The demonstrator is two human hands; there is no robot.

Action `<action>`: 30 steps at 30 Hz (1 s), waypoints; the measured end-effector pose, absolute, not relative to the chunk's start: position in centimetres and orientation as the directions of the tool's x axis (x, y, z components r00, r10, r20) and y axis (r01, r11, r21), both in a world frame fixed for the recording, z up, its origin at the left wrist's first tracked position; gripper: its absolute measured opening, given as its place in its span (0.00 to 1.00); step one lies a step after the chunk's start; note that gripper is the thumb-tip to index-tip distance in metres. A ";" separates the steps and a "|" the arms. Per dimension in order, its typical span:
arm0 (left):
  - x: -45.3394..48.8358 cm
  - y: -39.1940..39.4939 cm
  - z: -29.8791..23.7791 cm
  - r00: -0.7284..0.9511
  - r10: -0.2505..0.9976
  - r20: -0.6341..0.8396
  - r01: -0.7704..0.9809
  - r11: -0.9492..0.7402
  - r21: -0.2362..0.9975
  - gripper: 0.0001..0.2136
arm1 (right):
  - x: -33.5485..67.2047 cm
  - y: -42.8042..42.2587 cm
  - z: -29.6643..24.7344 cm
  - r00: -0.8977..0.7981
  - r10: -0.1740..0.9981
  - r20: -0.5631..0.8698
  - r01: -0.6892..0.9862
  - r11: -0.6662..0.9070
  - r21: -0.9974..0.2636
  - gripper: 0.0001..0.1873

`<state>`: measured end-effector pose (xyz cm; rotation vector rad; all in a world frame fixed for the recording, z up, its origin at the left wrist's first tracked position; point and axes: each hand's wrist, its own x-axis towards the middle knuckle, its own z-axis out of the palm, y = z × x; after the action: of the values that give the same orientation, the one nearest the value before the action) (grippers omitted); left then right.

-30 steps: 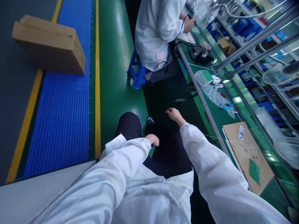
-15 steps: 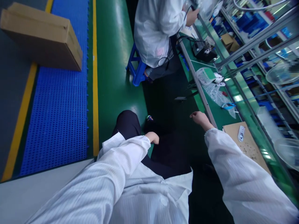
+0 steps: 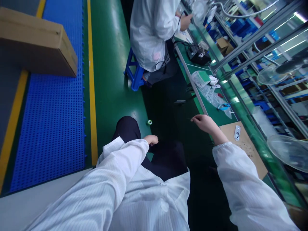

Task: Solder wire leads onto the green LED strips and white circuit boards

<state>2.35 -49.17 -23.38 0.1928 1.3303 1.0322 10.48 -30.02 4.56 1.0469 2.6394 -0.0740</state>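
Observation:
My left hand (image 3: pixel 151 140) is over my lap, its fingers curled closed; what they hold, if anything, is hidden. To the right, my right hand (image 3: pixel 201 123) is pinched shut beside the bench edge, above the dark floor. A faint thin line shows at its fingertips, too fine to name. A small roll with a light-coloured rim (image 3: pixel 149 122) appears just beyond my left hand, near my knee; whether it hangs or lies on the floor I cannot tell. On the bench, a white plate with dark holes (image 3: pixel 237 132) lies on a cardboard sheet (image 3: pixel 250 150) with small scattered bits.
A co-worker in a white coat (image 3: pixel 150 35) sits ahead on a blue stool (image 3: pixel 134 72). Bubble wrap (image 3: pixel 207 91) and a black device (image 3: pixel 198 56) are on the green bench. A carton (image 3: pixel 36 38) stands at left by blue matting (image 3: pixel 55 122). Metal rails (image 3: pixel 250 41) cross above the bench.
The view has shifted, so the surroundings sit further left. My right hand has come further away from the bench edge, with more wrist showing. The small roll shows more fully.

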 end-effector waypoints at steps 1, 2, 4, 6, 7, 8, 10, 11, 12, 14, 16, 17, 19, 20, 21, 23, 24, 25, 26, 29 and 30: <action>1.8 -49.2 -23.4 -0.129 0.687 -0.715 -0.561 0.544 0.624 0.17 | 10.9 -31.3 5.0 -0.703 0.649 -0.290 0.671 0.741 0.034 0.16; 1.2 -49.0 -23.4 -0.141 0.668 -0.731 -0.612 0.521 0.594 0.17 | 11.4 -32.7 5.3 -0.718 0.635 -0.285 0.662 0.749 0.003 0.15; -0.4 -48.0 -23.1 -0.167 0.650 -0.742 -0.702 0.450 0.552 0.18 | 12.7 -36.0 5.2 -0.750 0.601 -0.275 0.639 0.766 -0.068 0.13; -2.2 -46.4 -22.5 -0.207 0.650 -0.731 -0.767 0.357 0.534 0.18 | 14.2 -39.7 4.4 -0.795 0.552 -0.251 0.594 0.793 -0.135 0.13; -3.1 -45.5 -22.2 -0.232 0.647 -0.727 -0.787 0.314 0.531 0.18 | 15.1 -41.5 3.9 -0.806 0.533 -0.257 0.579 0.801 -0.153 0.14; -4.1 -44.6 -21.9 -0.259 0.639 -0.725 -0.801 0.278 0.531 0.18 | 16.0 -43.3 3.2 -0.808 0.515 -0.286 0.572 0.803 -0.169 0.14; -5.9 -43.2 -21.1 -0.309 0.609 -0.731 -0.812 0.231 0.536 0.18 | 18.2 -46.6 1.6 -0.790 0.515 -0.332 0.591 0.783 -0.193 0.15; -6.9 -42.7 -20.7 -0.333 0.591 -0.735 -0.812 0.216 0.542 0.18 | 19.3 -48.2 0.7 -0.776 0.531 -0.341 0.614 0.760 -0.214 0.16; -7.9 -42.3 -20.2 -0.356 0.574 -0.737 -0.809 0.205 0.550 0.18 | 20.5 -49.6 -0.2 -0.759 0.546 -0.354 0.637 0.734 -0.234 0.17; -9.8 -41.9 -19.1 -0.400 0.549 -0.734 -0.796 0.189 0.575 0.18 | 22.9 -52.1 -2.2 -0.743 0.539 -0.396 0.660 0.687 -0.303 0.18; -11.6 -41.6 -17.9 -0.436 0.537 -0.722 -0.775 0.184 0.605 0.18 | 25.0 -54.1 -4.3 -0.728 0.549 -0.411 0.683 0.633 -0.364 0.20; -12.4 -41.4 -17.2 -0.449 0.537 -0.714 -0.763 0.186 0.619 0.17 | 25.8 -54.8 -5.3 -0.725 0.545 -0.421 0.686 0.624 -0.374 0.22; -13.5 -40.9 -15.8 -0.466 0.547 -0.695 -0.735 0.198 0.649 0.16 | 26.9 -55.9 -7.2 -0.723 0.536 -0.435 0.687 0.624 -0.373 0.25; -13.7 -40.6 -15.1 -0.471 0.557 -0.684 -0.719 0.206 0.663 0.16 | 27.2 -56.2 -8.0 -0.724 0.531 -0.441 0.685 0.626 -0.372 0.27; -13.8 -40.2 -14.4 -0.473 0.569 -0.673 -0.703 0.216 0.677 0.15 | 27.3 -56.4 -8.7 -0.724 0.529 -0.443 0.685 0.626 -0.373 0.28; -13.6 -39.5 -13.0 -0.473 0.596 -0.649 -0.670 0.235 0.704 0.14 | 27.0 -56.4 -9.7 -0.722 0.533 -0.442 0.689 0.616 -0.382 0.29; -13.3 -39.1 -12.2 -0.472 0.611 -0.635 -0.653 0.242 0.718 0.13 | 26.8 -56.3 -10.1 -0.720 0.537 -0.439 0.691 0.611 -0.386 0.29; -13.0 -38.8 -11.4 -0.470 0.628 -0.621 -0.637 0.246 0.731 0.12 | 26.5 -56.1 -10.4 -0.719 0.541 -0.436 0.693 0.607 -0.389 0.28; -12.6 -38.5 -10.6 -0.468 0.645 -0.604 -0.621 0.246 0.745 0.11 | 26.2 -55.9 -10.6 -0.718 0.545 -0.433 0.694 0.604 -0.392 0.27; -11.2 -37.7 -7.7 -0.461 0.706 -0.537 -0.573 0.225 0.788 0.06 | 25.5 -55.5 -11.0 -0.726 0.548 -0.416 0.687 0.599 -0.411 0.25; -10.7 -37.5 -6.6 -0.456 0.728 -0.512 -0.558 0.214 0.802 0.04 | 25.3 -55.4 -11.1 -0.731 0.547 -0.408 0.682 0.599 -0.419 0.24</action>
<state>-10.69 -37.46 -6.57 0.1747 1.4009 1.4948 25.32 -55.41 -11.09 1.0136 2.5910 -0.8281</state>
